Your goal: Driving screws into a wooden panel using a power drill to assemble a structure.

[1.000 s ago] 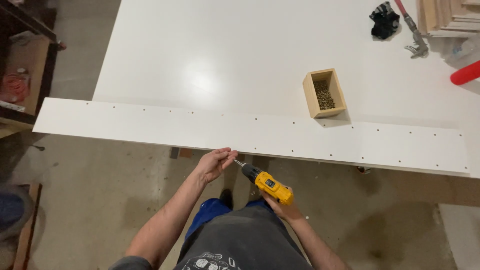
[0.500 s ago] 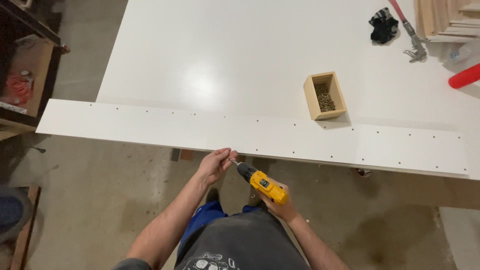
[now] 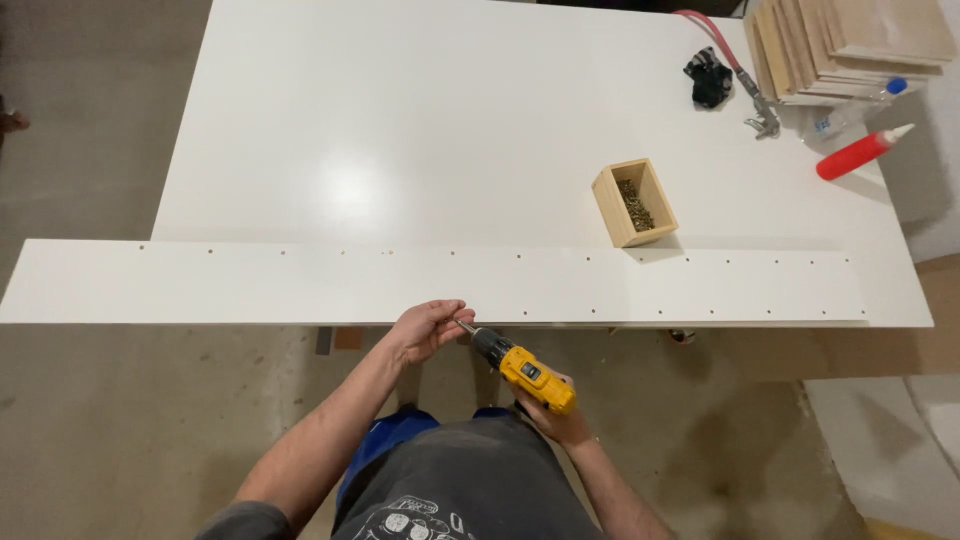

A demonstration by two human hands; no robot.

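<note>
My right hand (image 3: 553,418) grips a yellow and black cordless drill (image 3: 516,364), its bit pointing up-left toward the near edge of a long white board (image 3: 300,285). My left hand (image 3: 428,327) is pinched around the tip of the drill bit, fingers closed on something too small to make out, just below the board's edge. The board lies across the front of a white table (image 3: 450,120) and carries rows of small holes along both long edges.
A small wooden box of screws (image 3: 634,203) stands on the table behind the board. At the back right lie a stack of wooden panels (image 3: 850,45), a red glue bottle (image 3: 860,152), a black glove (image 3: 708,78) and a red-hosed air tool (image 3: 755,100). Concrete floor lies below.
The view has shifted slightly. Both hands stay together at the drill tip by the board's near edge, with the drill tilted a little more toward the board.
</note>
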